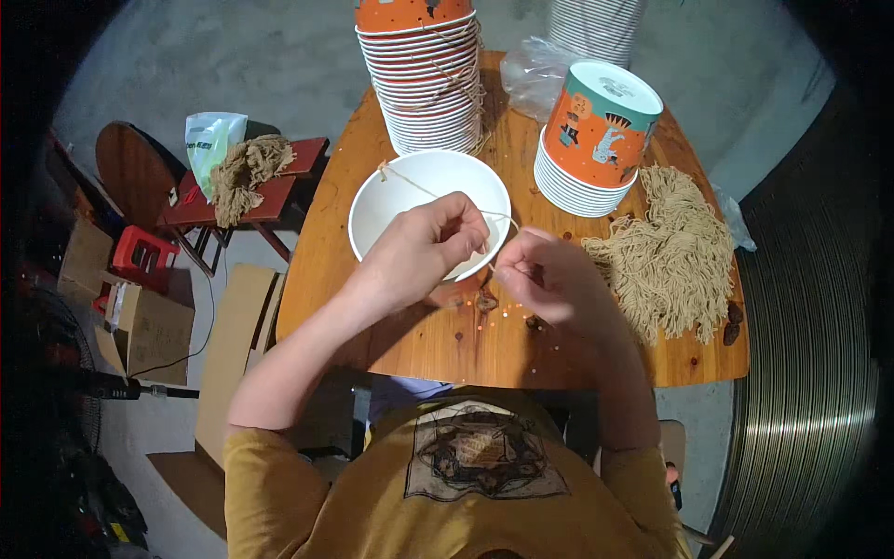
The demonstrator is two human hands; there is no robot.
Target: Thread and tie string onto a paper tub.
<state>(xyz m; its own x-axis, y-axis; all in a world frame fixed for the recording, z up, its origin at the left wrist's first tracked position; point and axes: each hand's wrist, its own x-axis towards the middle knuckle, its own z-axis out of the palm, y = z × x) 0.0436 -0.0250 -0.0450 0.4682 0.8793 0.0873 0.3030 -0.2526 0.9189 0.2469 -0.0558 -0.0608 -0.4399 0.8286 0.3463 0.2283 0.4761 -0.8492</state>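
One mustard T-shirt [372, 503] with a single dark print on its front fills the near edge.

From the left come one round wooden board [135, 168], one red plastic stool [144, 252] and one open cardboard box [158, 331], then one low red bench [293, 172] bearing one white-and-green bag [212, 140] and one small string bundle [244, 177]. One large carton [228, 321] stands beside the wooden table [317, 279].

Three stacks of tubs show. The tall stack [424, 93] is nested rim down, its rims too many to count surely. Just nearer, one white bowl [447, 177] sits mouth up on the table. Over its near right side are two hands: the left hand [428, 244] has thumb and forefinger pinched together on one length of string [410, 182], which runs across the bowl from a knotted bit at the far left rim; the right hand [554, 279], just beside, has its fingertips closed on the same string.

One clear plastic bag [535, 79] lies beyond, next to the orange-and-green stack [596, 140], also upturned; the white stack [596, 28] rises farther back. Rightmost on the table are one large string heap [684, 261] and two dark brown lumps [733, 313].
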